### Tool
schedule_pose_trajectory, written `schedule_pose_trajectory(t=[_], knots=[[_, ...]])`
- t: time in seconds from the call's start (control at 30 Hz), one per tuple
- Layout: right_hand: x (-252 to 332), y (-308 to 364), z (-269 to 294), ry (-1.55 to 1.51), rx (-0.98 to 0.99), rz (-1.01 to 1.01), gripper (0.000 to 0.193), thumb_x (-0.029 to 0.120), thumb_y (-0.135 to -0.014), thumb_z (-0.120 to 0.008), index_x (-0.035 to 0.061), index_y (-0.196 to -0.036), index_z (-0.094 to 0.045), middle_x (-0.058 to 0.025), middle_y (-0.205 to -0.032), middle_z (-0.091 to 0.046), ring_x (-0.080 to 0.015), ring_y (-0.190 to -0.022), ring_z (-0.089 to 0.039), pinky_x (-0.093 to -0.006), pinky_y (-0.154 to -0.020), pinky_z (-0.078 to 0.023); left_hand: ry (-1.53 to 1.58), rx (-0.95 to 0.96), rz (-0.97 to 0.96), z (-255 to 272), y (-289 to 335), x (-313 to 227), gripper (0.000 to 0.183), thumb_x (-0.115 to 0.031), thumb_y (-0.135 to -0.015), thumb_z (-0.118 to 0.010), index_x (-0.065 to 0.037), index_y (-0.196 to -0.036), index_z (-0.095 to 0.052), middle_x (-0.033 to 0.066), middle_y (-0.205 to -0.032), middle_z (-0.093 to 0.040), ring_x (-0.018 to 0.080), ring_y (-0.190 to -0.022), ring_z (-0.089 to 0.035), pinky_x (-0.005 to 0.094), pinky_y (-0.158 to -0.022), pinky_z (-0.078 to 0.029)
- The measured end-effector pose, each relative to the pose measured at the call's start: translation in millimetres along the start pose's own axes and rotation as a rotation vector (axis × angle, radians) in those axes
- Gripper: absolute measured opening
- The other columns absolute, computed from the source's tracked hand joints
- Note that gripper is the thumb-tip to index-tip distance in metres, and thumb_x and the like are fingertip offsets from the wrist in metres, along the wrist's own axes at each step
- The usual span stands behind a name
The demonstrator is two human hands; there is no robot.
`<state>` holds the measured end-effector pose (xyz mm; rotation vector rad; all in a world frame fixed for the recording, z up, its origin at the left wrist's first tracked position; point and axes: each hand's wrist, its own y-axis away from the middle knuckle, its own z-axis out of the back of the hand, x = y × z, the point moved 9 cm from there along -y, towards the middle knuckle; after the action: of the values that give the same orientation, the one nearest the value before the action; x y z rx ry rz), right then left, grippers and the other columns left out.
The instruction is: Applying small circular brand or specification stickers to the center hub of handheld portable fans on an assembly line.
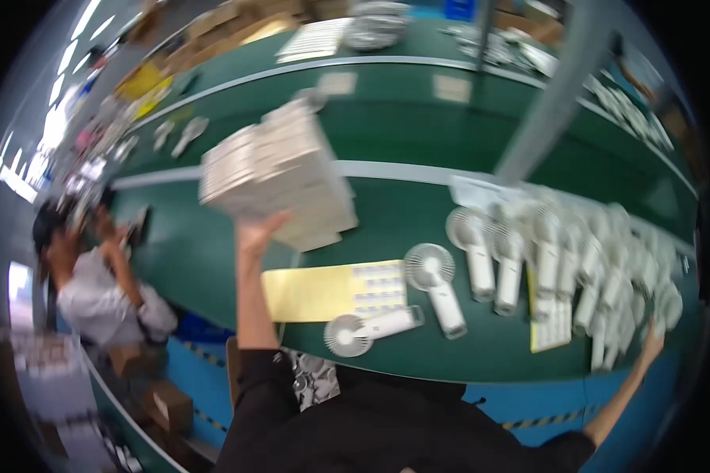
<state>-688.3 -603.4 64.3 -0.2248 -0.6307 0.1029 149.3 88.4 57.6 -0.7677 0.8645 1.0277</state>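
Note:
My left hand [254, 236] reaches against the near side of a stack of white boxes [292, 169] on the green table. Its thumb stands out to the right; the other fingers are blurred against the boxes, so its grip is unclear. At the far right, my right hand [653, 340] is closed on a white handheld fan [668, 306] at the edge of a crowded group of similar fans [548, 244]. Between my hands, one handheld fan [436, 288] lies slanted, and another fan [367, 329] lies near the table's front edge. A yellow sheet of labels [315, 296] lies beside them.
A second label sheet [551, 327] lies partly under the fans. A grey post [548, 94] rises behind the table [402, 217]. At the left sits another person [106, 292]. More fans [189, 135] lie on the surface beyond; cardboard boxes [168, 404] stand on the floor.

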Motion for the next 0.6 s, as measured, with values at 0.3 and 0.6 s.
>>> schedule_pose_trajectory(t=[0.3, 0.6], knots=[[-58.0, 20.6, 13.3, 0.191, -0.252, -0.304, 0.051, 0.036, -0.072, -0.078, 0.0042, -0.110, -0.066, -0.0218, -0.106, -0.070, -0.0392, -0.101, -0.067, -0.0471, -0.088, -0.052, 0.468, 0.023, -0.023, -8.3, -41.8, 33.7, 0.067, -0.021, -0.084, -0.075, 0.006, -0.138, -0.046, 0.0156, -0.135, -0.054, 0.0284, -0.120, -0.054, 0.0419, -0.107, -0.041], [-74.0, 37.7, 7.1, 0.107, -0.207, -0.383, 0.049, 0.029, -0.069, -0.079, 0.0044, -0.109, -0.065, -0.0191, -0.105, -0.071, -0.0376, -0.100, -0.067, -0.0468, -0.087, -0.053, 0.378, 0.059, -0.188, -8.8, -52.4, 8.0, 0.077, -0.024, -0.082, -0.077, 0.004, -0.143, -0.041, 0.0156, -0.140, -0.049, 0.0281, -0.125, -0.050, 0.0437, -0.107, -0.039]])
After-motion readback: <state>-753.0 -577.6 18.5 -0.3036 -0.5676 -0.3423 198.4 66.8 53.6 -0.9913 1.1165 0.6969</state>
